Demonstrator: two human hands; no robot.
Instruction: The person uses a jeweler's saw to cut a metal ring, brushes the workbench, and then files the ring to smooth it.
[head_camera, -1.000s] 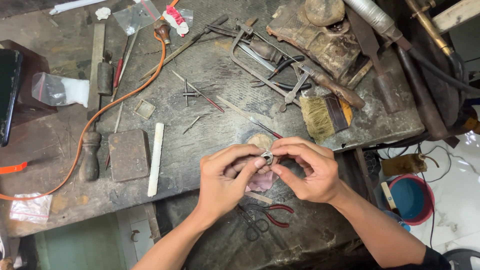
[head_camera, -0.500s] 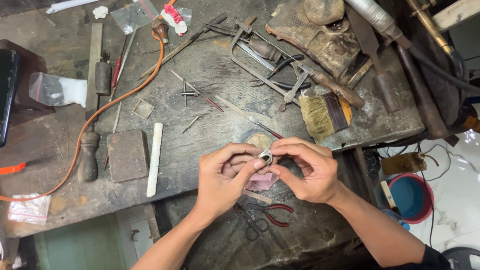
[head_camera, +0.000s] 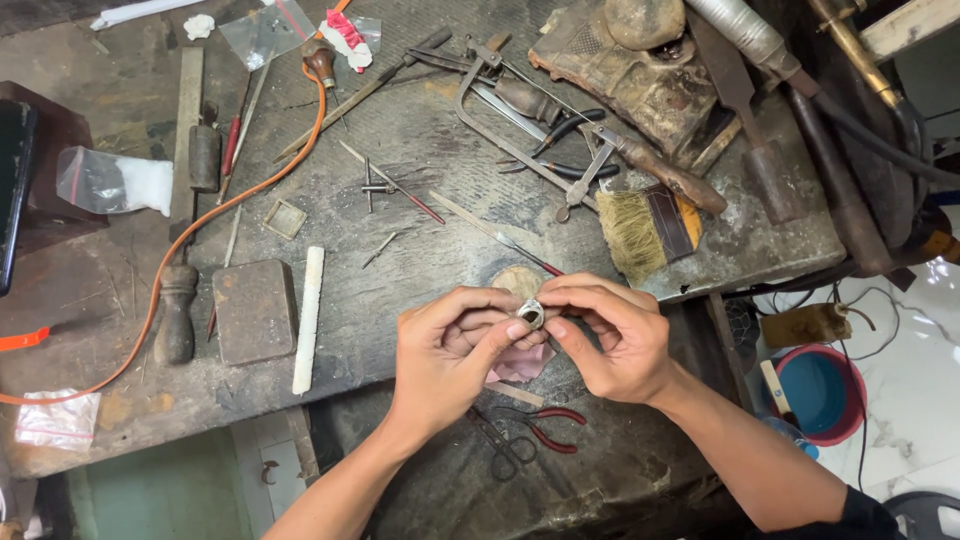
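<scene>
1. Small silver ring (head_camera: 530, 313) pinched between both sets of fingertips, at the near edge of the workbench (head_camera: 420, 260), just over the pink cloth (head_camera: 522, 362).
2. Left hand (head_camera: 450, 345) closed narrowly on the ring's left side; right hand (head_camera: 612, 335) likewise on its right.
3. Best kept low above the cloth, grip light and even.
4. Open room lies near, toward the body; red-handled pliers (head_camera: 545, 428) sit below, brush (head_camera: 655, 228) far right.
</scene>
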